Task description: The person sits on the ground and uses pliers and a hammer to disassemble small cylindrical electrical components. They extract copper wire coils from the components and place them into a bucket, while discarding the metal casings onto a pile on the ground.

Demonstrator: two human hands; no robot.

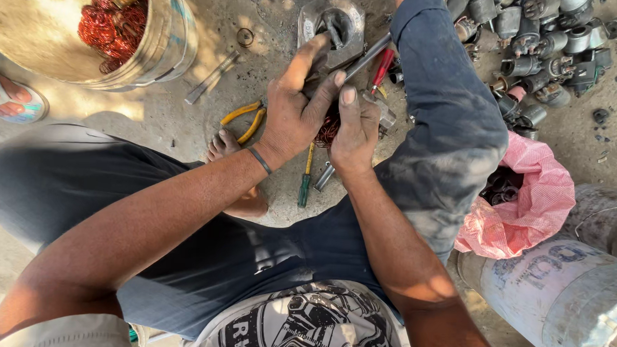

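The left hand [293,111] and right hand [354,127] are both closed around a small motor part wound with reddish copper wire [327,132], at the picture's centre. A grey metal rod [367,56] slants away toward one o'clock. At eleven o'clock a round tub [164,42] holds tangled red copper wire [112,23]. At four o'clock an open pink sack [537,195] holds dark metal pieces.

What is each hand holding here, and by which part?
Both hands grip a small part wound with copper wire: left hand over its top, right hand on its right side. Whether either also holds the metal rod cannot be told.
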